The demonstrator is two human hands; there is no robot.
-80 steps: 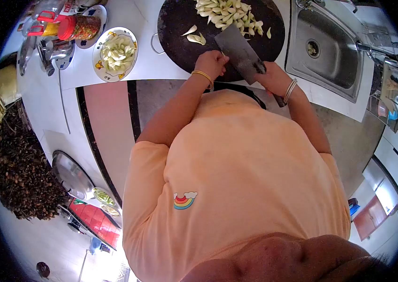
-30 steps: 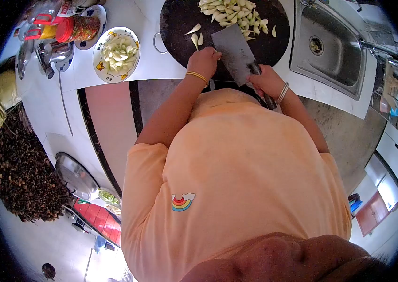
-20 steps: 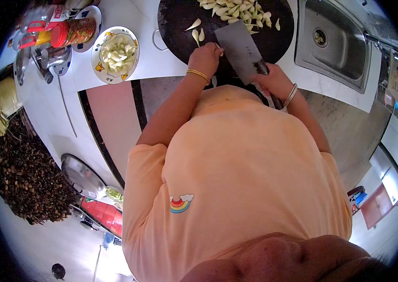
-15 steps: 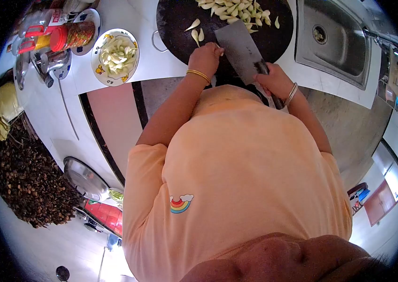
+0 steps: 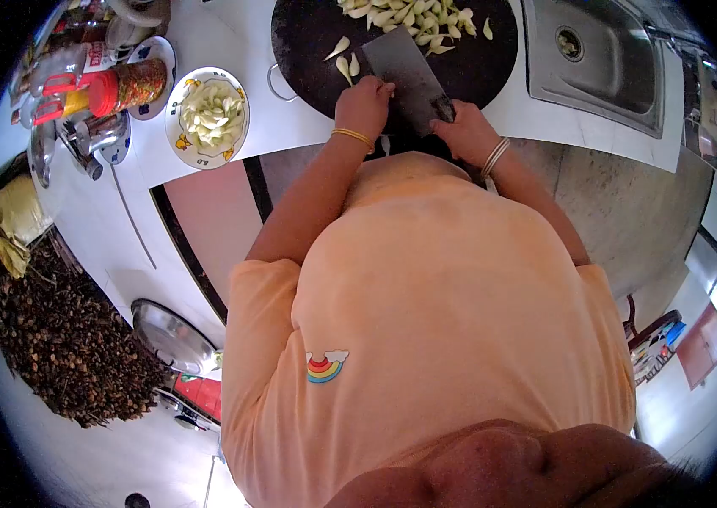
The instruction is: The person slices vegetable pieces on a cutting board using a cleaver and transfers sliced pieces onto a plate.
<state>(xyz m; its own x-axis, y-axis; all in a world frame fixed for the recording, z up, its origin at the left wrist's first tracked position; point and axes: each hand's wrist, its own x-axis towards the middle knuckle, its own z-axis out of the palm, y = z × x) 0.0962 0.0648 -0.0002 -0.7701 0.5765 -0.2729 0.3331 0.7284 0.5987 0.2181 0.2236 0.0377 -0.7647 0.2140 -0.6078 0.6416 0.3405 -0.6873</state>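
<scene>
My right hand grips the handle of a broad cleaver, its blade lying slanted over a dark round chopping board. Beside the blade's left edge, my left hand is closed with its fingers curled. Whatever is between those fingertips is hidden or too small to make out. Just beyond that hand lie a few loose garlic cloves. A larger heap of pale garlic cloves covers the far part of the board. To the left, a patterned plate holds peeled garlic cloves.
A steel sink is set into the white counter at right. Jars, including one with a red lid, crowd the far left. A metal basin stands lower left, near a large dark brown heap.
The view has shifted slightly, moving the board and sink up and left. My right hand now covers more of the cleaver's handle. My left hand stays curled beside the blade.
</scene>
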